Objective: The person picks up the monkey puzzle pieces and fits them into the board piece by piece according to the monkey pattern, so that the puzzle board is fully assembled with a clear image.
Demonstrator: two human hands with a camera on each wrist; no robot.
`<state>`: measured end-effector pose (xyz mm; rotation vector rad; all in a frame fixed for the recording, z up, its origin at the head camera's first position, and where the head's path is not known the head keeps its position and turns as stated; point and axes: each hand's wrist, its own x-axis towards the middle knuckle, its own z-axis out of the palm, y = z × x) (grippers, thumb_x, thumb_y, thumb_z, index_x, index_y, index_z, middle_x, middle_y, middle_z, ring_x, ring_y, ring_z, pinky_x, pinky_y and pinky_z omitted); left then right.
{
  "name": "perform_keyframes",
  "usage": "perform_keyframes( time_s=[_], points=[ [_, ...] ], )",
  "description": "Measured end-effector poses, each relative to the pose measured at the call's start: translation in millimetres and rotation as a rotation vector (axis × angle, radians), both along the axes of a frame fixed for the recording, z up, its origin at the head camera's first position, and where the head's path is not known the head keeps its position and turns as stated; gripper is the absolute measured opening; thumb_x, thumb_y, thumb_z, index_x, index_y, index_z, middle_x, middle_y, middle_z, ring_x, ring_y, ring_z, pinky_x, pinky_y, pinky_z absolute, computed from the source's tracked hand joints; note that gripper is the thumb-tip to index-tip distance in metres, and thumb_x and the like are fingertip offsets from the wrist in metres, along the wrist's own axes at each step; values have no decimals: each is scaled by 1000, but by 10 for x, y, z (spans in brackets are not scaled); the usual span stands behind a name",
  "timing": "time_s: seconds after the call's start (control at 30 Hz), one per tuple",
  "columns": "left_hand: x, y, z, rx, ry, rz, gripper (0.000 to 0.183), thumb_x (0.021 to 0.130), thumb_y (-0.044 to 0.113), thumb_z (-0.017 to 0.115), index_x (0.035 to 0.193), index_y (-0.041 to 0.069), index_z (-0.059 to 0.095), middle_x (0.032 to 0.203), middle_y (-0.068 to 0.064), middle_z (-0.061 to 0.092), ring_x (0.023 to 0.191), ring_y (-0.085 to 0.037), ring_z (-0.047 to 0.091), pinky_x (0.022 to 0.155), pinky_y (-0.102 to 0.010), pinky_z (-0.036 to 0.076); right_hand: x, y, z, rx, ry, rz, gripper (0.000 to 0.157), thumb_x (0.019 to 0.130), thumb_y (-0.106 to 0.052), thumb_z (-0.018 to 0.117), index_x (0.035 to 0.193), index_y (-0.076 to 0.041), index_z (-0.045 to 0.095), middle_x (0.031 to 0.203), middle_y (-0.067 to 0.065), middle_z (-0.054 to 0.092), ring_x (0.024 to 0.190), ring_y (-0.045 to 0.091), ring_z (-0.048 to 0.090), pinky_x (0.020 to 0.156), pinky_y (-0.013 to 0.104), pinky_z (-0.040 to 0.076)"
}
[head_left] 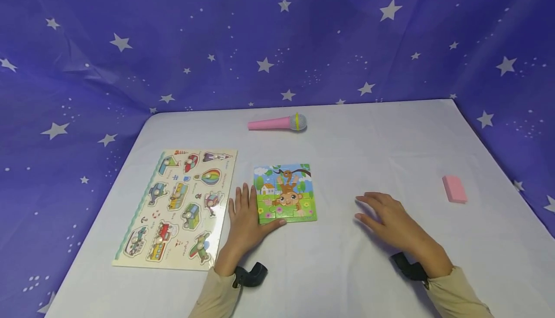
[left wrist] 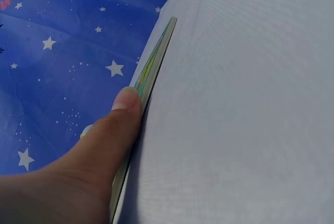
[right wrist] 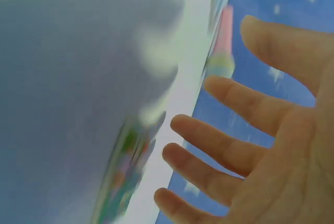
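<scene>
A small square jigsaw puzzle (head_left: 288,188) with a monkey picture lies flat on the table, its pieces fitted together. My left hand (head_left: 246,221) rests against it, straight fingers along the left side and the thumb along the near edge. In the left wrist view the thumb (left wrist: 117,117) touches the puzzle's side (left wrist: 156,62). To the right of the puzzle, apart from it, my right hand (head_left: 386,221) holds nothing. Its fingers are spread and relaxed in the right wrist view, where the palm (right wrist: 292,166) shows.
Left of the puzzle lies a larger peg board (head_left: 173,212) with vehicle pictures. A pink toy microphone (head_left: 275,123) lies behind the puzzle. At the right is a pink block (head_left: 454,189). All lie on a white-covered table (head_left: 347,279) before a starry purple cloth (head_left: 234,33).
</scene>
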<state>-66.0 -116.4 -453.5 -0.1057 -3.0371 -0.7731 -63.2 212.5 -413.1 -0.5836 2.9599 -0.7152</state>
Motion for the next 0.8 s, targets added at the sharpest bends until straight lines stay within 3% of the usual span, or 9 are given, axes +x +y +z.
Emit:
perform_keyframes(
  time_s=[0.17, 0.33, 0.6, 0.8],
  points=[
    [7, 7, 14, 2, 4, -1, 113, 65, 64, 66, 143, -2, 18, 150, -24, 10, 140, -40, 3, 108, -58, 3, 27, 354, 27, -3, -86, -100, 48, 89, -34, 55, 126, -2, 49, 124, 22, 50, 115, 43, 42, 90, 61, 31],
    [6, 6, 10, 8, 7, 1, 113, 65, 64, 67, 143, -2, 19, 150, -25, 11, 139, -40, 4, 108, -59, 4, 26, 569, 68, -12, -137, -137, 55, 90, -35, 54, 129, 1, 45, 125, 27, 47, 116, 48, 38, 89, 63, 31],
    [2, -1, -17, 5, 8, 1, 114, 64, 64, 67, 143, -2, 18, 150, -24, 10, 140, -39, 3, 108, -58, 3, 35, 629, 12, -16, -108, -132, 58, 77, -34, 70, 120, 1, 52, 120, 27, 46, 111, 47, 40, 86, 62, 33],
    [0, -7, -38, -5, 14, 3, 114, 65, 65, 66, 143, -1, 17, 151, -23, 9, 140, -39, 2, 108, -58, 2, 73, 559, -55, 0, -41, -160, 51, 71, -26, 76, 111, -1, 57, 116, 24, 44, 106, 43, 40, 81, 60, 32]
  ],
)
